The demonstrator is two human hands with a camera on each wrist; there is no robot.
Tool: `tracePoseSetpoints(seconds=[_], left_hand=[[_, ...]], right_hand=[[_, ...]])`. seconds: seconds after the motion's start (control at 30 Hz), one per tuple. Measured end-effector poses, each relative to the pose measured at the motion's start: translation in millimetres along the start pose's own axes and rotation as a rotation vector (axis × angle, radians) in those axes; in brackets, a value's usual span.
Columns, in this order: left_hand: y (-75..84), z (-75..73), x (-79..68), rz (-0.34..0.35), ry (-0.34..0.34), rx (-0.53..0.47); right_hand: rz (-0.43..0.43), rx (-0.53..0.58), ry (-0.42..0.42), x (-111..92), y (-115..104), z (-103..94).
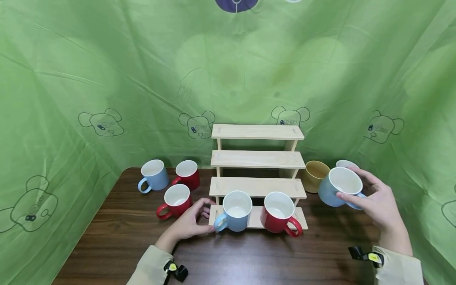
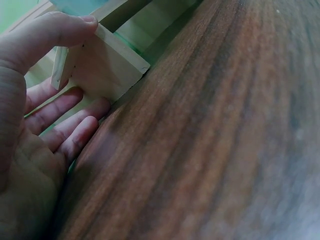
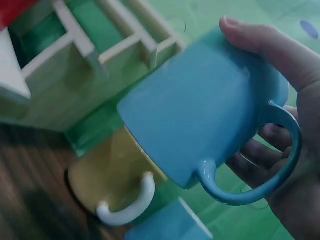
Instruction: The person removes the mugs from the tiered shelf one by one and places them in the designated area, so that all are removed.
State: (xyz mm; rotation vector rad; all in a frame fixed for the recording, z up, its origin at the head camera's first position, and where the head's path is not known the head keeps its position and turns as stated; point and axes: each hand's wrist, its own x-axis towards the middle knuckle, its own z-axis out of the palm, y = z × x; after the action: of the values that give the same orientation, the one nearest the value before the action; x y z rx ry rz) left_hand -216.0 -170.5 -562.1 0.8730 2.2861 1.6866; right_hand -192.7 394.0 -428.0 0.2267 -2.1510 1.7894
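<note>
My right hand [image 1: 379, 198] grips a light blue mug [image 1: 329, 192] with a white inside, held up at the right of the stepped wooden shelf [image 1: 258, 159]. In the right wrist view, the thumb lies along the side of this mug [image 3: 195, 105], and its handle points towards the palm. My left hand [image 1: 192, 219] holds the left end of the shelf's bottom step, thumb at the front edge and fingers behind; the left wrist view shows the thumb on the wood [image 2: 100, 65]. On that step stand another light blue mug [image 1: 236, 217] and a red mug [image 1: 273, 221].
Left of the shelf stand a light blue mug [image 1: 156, 180] and two red mugs, one at the back [image 1: 190, 180] and one nearer [image 1: 179, 208]. A mustard yellow mug [image 1: 311, 182] is at the right, beside a partly hidden mug [image 1: 345, 163]. Green cloth [image 1: 142, 79] hangs behind the dark wooden table [image 1: 228, 257].
</note>
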Motion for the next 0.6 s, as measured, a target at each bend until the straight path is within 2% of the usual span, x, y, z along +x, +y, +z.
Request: tracePoseSetpoints(seconds=[0.13,0.33,0.6], left_hand=[[0.1,-0.2,0.2,-0.002,-0.003,-0.001],[-1.1,-0.6,-1.1,0.002,-0.002,0.002],[-2.2,-0.8,-0.1,0.003,-0.004,0.009]], right_hand=[[-0.011,-0.013,-0.023,-1,12,-3.6],[0.01,-0.035,-0.033,-6,15,-0.7],[0.05,-0.294,0.042,-16,20,-1.9]])
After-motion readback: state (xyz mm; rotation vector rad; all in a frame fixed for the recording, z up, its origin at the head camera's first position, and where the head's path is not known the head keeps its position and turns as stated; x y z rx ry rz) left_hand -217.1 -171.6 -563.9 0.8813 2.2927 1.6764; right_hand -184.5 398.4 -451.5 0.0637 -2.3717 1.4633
